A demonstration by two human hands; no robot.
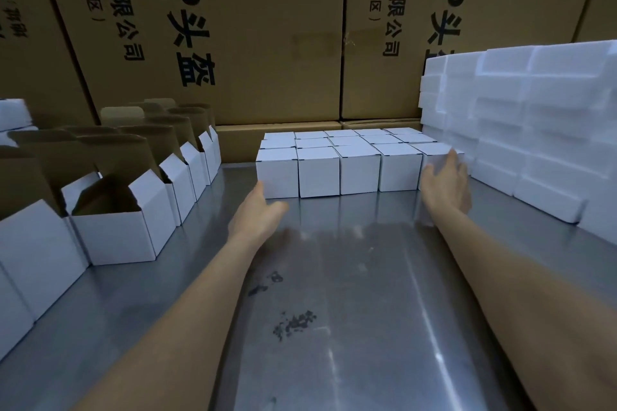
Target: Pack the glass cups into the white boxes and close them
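Both hands reach to the block of closed white boxes [337, 163] on the steel counter [350, 277]: left hand [257, 210] open beside it, right hand [445, 182] flat against its end, apparently squaring rows. No glass cups visible.

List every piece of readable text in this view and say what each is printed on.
"-P头盔", large black print running sideways on the left brown carton.
"技有限公司 (西区)", smaller print beside it on the same carton; its start is cut off.
"-P头", on the right brown carton; the rest hides behind the white foam blocks.
"技有限公司 (西区)", smaller print on that carton too.
Far-left carton print: too cropped to read.
Closed white boxes: no text.
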